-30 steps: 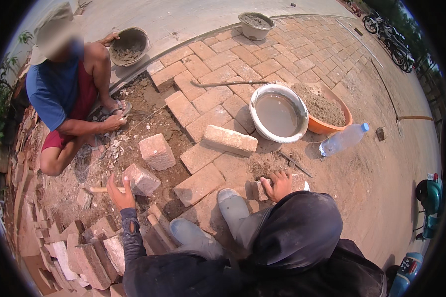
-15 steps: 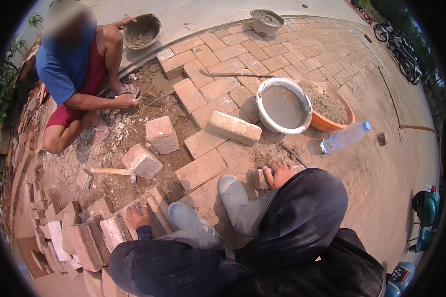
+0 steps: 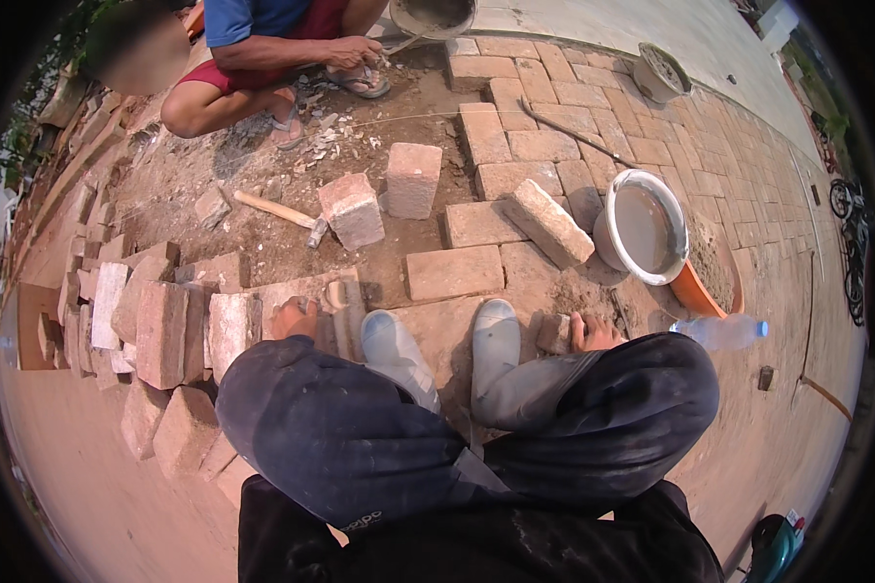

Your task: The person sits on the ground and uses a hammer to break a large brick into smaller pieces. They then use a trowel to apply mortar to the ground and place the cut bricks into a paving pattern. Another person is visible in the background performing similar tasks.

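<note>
My left hand (image 3: pixel 295 319) rests beside my left boot on a flat, tan piece (image 3: pixel 342 303) with a raised bar; its fingers are apart and hold nothing I can see. My right hand (image 3: pixel 598 332) is closed around the right end of a short brick piece (image 3: pixel 554 333) beside my right boot, partly hidden by my knee. Ahead, a long paving brick (image 3: pixel 551 223) lies tilted on the laid pavers (image 3: pixel 455 272). Two bricks, an upright one (image 3: pixel 414 181) and a tilted one (image 3: pixel 352 211), stand on the dirt near a wooden-handled hammer (image 3: pixel 280 214).
A pile of bricks (image 3: pixel 160 330) is on my left. At right stand a white bucket of grey slurry (image 3: pixel 687 228), an orange basin of sand (image 3: pixel 695 293) and a water bottle (image 3: pixel 719 331). Across from me a co-worker (image 3: pixel 272 58) squats by a mortar bucket (image 3: pixel 474 19), one hand holding a tool.
My view has turned left and down, so the scene shifts right and up. My hands stay near the same bricks. The co-worker's hand now has a tool by the bucket.
</note>
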Demonstrator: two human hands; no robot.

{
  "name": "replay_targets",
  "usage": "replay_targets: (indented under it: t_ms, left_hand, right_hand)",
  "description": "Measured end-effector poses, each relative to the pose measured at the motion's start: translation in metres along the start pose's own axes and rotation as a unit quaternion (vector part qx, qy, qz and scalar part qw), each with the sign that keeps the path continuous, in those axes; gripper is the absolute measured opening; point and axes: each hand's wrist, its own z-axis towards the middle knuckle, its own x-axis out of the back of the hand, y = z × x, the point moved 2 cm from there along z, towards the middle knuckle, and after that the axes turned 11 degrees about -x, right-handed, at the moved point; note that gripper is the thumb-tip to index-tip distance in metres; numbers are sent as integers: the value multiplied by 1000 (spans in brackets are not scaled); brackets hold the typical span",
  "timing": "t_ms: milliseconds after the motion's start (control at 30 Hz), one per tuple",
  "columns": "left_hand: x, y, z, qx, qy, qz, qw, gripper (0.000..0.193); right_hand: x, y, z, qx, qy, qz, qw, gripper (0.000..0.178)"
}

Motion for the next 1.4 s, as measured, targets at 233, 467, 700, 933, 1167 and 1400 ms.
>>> replay_targets:
  t_ms: [233, 467, 700, 933, 1167, 1400]
  left_hand:
    - [4, 5, -3, 10, 3, -5, 1000, 36]
    - [13, 21, -7, 16, 4, 16, 1000, 31]
    - [18, -2, -9, -8, 13, -34, 999, 29]
    - [27, 23, -12, -24, -14, -56, 998, 27]
    - [20, 8, -9, -46, 7, -55, 997, 26]
    - [20, 11, -10, -40, 19, -39, 998, 29]
  right_hand:
    - [4, 0, 0, -6, -42, 8, 999, 29]
    - [9, 7, 3, 31, -71, 8, 997, 36]
    - [16, -6, 1, 125, -107, 9, 986, 34]
    - [-21, 39, -5, 121, -85, 37, 988, 59]
    - [3, 8, -4, 12, -140, 53, 989, 43]
    - [27, -12, -4, -67, -134, 92, 984, 37]
